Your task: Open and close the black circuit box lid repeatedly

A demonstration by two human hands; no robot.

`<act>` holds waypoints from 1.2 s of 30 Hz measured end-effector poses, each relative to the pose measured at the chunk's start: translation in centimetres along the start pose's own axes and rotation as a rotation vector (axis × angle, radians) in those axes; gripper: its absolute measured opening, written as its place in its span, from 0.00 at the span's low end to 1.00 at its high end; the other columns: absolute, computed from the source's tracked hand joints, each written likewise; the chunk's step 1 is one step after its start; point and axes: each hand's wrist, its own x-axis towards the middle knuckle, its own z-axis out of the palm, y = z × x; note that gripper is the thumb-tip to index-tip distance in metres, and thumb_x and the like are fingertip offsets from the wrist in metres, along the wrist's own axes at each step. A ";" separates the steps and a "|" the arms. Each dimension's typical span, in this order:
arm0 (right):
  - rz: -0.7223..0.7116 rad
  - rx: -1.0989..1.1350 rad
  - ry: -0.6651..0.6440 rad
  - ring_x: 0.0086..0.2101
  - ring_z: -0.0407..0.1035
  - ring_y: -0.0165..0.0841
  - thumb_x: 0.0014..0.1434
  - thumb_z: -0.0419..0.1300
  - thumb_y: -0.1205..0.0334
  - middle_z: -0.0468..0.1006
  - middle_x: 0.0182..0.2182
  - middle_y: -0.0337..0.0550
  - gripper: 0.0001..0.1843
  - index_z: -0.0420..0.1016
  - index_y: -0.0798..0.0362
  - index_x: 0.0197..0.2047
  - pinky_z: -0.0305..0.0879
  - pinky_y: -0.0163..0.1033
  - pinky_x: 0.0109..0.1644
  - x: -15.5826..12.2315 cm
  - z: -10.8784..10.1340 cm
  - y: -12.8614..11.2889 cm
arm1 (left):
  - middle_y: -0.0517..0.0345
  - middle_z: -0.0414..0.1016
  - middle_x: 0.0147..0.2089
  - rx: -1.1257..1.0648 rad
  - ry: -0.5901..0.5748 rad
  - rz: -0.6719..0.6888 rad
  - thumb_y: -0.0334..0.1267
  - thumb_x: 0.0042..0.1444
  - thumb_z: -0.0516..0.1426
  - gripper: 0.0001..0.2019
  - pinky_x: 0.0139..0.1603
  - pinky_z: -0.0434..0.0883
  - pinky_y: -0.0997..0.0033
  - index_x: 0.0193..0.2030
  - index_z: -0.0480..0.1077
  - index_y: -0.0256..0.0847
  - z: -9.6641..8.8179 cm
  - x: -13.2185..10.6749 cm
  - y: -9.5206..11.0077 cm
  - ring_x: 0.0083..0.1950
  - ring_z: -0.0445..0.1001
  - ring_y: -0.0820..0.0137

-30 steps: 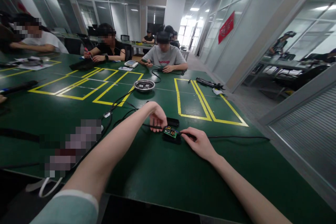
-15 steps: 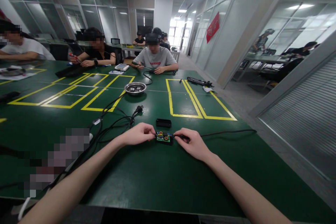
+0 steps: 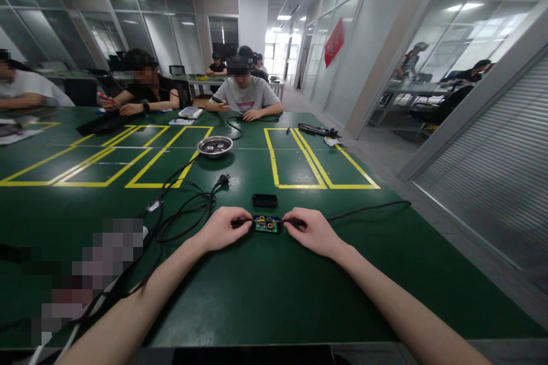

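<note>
In front of me on the green table lies an opened power adapter (image 3: 267,224), its green circuit board and copper coils facing up in a black half-shell. My left hand (image 3: 226,228) pinches a black cable end at the adapter's left side. At the right side my right hand (image 3: 310,231) closes its fingers on the other black cable (image 3: 370,209), which trails off to the right. Just beyond the adapter rests a black cover shell (image 3: 264,201), apart from both hands.
A metal bowl (image 3: 215,147) with small metal parts stands farther back. Left of my hands lie a coiled cord and its plug (image 3: 222,181). Yellow tape (image 3: 280,186) marks rectangles on the table (image 3: 240,308). A black tripod (image 3: 317,129) lies at the far right. People sit across the table.
The view has shifted slightly. My left hand has changed its grip at the adapter's left end, where a black cable piece now shows between the fingers. My right hand stays at its cable.
</note>
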 end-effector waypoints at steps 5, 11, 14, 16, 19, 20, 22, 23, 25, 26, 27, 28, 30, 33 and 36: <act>0.033 -0.008 -0.009 0.27 0.70 0.31 0.63 0.58 0.63 0.81 0.31 0.42 0.07 0.78 0.52 0.39 0.65 0.36 0.31 0.2 -0.2 0.3 | 0.56 0.79 0.36 0.041 0.040 0.043 0.38 0.64 0.55 0.10 0.35 0.68 0.75 0.40 0.79 0.39 0.3 0.1 0.0 0.34 0.74 0.71; 0.009 -0.017 -0.043 0.27 0.70 0.31 0.62 0.59 0.64 0.80 0.32 0.41 0.06 0.78 0.52 0.39 0.66 0.36 0.33 0.3 -0.1 0.4 | 0.57 0.77 0.36 0.046 0.017 0.088 0.36 0.61 0.57 0.09 0.35 0.68 0.74 0.39 0.79 0.39 0.1 -0.2 -0.2 0.35 0.74 0.71; -0.001 -0.002 -0.070 0.30 0.72 0.31 0.62 0.60 0.66 0.80 0.33 0.41 0.05 0.78 0.51 0.38 0.67 0.36 0.35 0.3 -0.1 0.5 | 0.57 0.77 0.35 0.044 0.014 0.076 0.37 0.61 0.57 0.08 0.35 0.68 0.75 0.39 0.79 0.40 0.1 -0.2 -0.3 0.34 0.74 0.71; 0.001 -0.010 -0.071 0.31 0.73 0.32 0.62 0.60 0.67 0.80 0.33 0.41 0.04 0.78 0.52 0.38 0.67 0.36 0.36 0.4 0.1 0.5 | 0.58 0.76 0.34 0.051 0.016 0.060 0.37 0.60 0.58 0.08 0.34 0.67 0.74 0.39 0.78 0.40 0.1 -0.2 -0.4 0.34 0.73 0.71; -0.004 -0.041 -0.059 0.33 0.75 0.32 0.61 0.61 0.68 0.80 0.34 0.41 0.05 0.78 0.51 0.39 0.67 0.36 0.37 0.5 0.2 0.5 | 0.58 0.76 0.35 0.054 0.012 0.061 0.36 0.61 0.57 0.07 0.35 0.68 0.74 0.38 0.78 0.40 0.2 -0.2 -0.3 0.34 0.74 0.71; -0.009 -0.054 -0.054 0.33 0.75 0.32 0.61 0.61 0.68 0.81 0.34 0.41 0.05 0.78 0.51 0.39 0.67 0.36 0.37 0.5 0.3 0.5 | 0.57 0.77 0.36 0.052 0.009 0.066 0.36 0.62 0.57 0.07 0.35 0.68 0.74 0.39 0.77 0.40 0.2 -0.1 -0.3 0.35 0.74 0.71; -0.027 -0.088 -0.047 0.31 0.74 0.31 0.61 0.61 0.68 0.80 0.33 0.40 0.04 0.78 0.51 0.38 0.66 0.35 0.36 0.5 0.3 0.5 | 0.56 0.77 0.39 0.052 0.004 0.087 0.36 0.63 0.56 0.07 0.37 0.69 0.74 0.40 0.76 0.40 0.1 -0.2 -0.2 0.37 0.75 0.70; -0.039 -0.112 -0.047 0.31 0.73 0.31 0.62 0.61 0.68 0.80 0.33 0.40 0.04 0.78 0.51 0.38 0.66 0.35 0.36 0.5 0.3 0.5 | 0.56 0.77 0.41 0.059 -0.002 0.105 0.36 0.64 0.55 0.08 0.38 0.70 0.74 0.40 0.76 0.40 0.1 -0.2 -0.1 0.38 0.75 0.70; -0.069 -0.177 -0.052 0.32 0.73 0.32 0.64 0.59 0.67 0.79 0.33 0.41 0.06 0.77 0.52 0.37 0.66 0.35 0.36 0.4 0.2 0.5 | 0.54 0.76 0.43 0.100 -0.023 0.156 0.36 0.67 0.53 0.09 0.42 0.71 0.73 0.41 0.75 0.40 0.0 -0.2 -0.1 0.40 0.76 0.70; -0.086 -0.216 -0.056 0.34 0.73 0.33 0.65 0.59 0.67 0.79 0.34 0.43 0.06 0.77 0.52 0.37 0.67 0.36 0.37 0.4 0.2 0.5 | 0.54 0.76 0.44 0.138 -0.035 0.186 0.36 0.68 0.52 0.10 0.43 0.71 0.72 0.41 0.75 0.40 -0.1 -0.2 -0.1 0.41 0.76 0.69; -0.103 -0.256 -0.064 0.36 0.73 0.34 0.66 0.59 0.66 0.79 0.35 0.44 0.06 0.77 0.52 0.38 0.67 0.36 0.39 0.4 0.1 0.5 | 0.54 0.76 0.43 0.185 -0.047 0.218 0.35 0.70 0.50 0.11 0.43 0.71 0.72 0.42 0.74 0.40 -0.2 -0.2 0.0 0.41 0.76 0.69; -0.121 -0.296 -0.078 0.38 0.73 0.35 0.66 0.59 0.66 0.79 0.36 0.44 0.05 0.77 0.52 0.39 0.67 0.37 0.40 0.4 0.1 0.4 | 0.53 0.76 0.43 0.239 -0.059 0.247 0.35 0.70 0.49 0.12 0.43 0.71 0.72 0.42 0.74 0.40 -0.3 -0.2 -0.1 0.41 0.75 0.68; -0.146 -0.370 -0.117 0.39 0.72 0.36 0.67 0.60 0.65 0.79 0.37 0.45 0.05 0.77 0.52 0.41 0.67 0.37 0.40 0.4 0.0 0.3 | 0.53 0.75 0.41 0.346 -0.078 0.294 0.34 0.71 0.48 0.13 0.42 0.70 0.71 0.43 0.74 0.40 -0.4 -0.1 -0.1 0.41 0.74 0.68; -0.160 -0.443 -0.160 0.38 0.71 0.36 0.68 0.57 0.66 0.79 0.36 0.45 0.07 0.77 0.52 0.44 0.65 0.38 0.39 0.5 -0.1 0.0 | 0.52 0.76 0.41 0.459 -0.103 0.326 0.33 0.72 0.47 0.13 0.41 0.70 0.70 0.44 0.74 0.40 -0.5 -0.1 0.0 0.41 0.73 0.66; -0.204 -0.480 -0.165 0.37 0.71 0.36 0.69 0.56 0.67 0.78 0.35 0.46 0.08 0.77 0.53 0.42 0.65 0.42 0.45 0.6 -0.1 -0.3 | 0.51 0.77 0.41 0.524 -0.106 0.320 0.32 0.70 0.48 0.13 0.43 0.70 0.67 0.45 0.74 0.39 -0.6 -0.1 0.5 0.42 0.73 0.64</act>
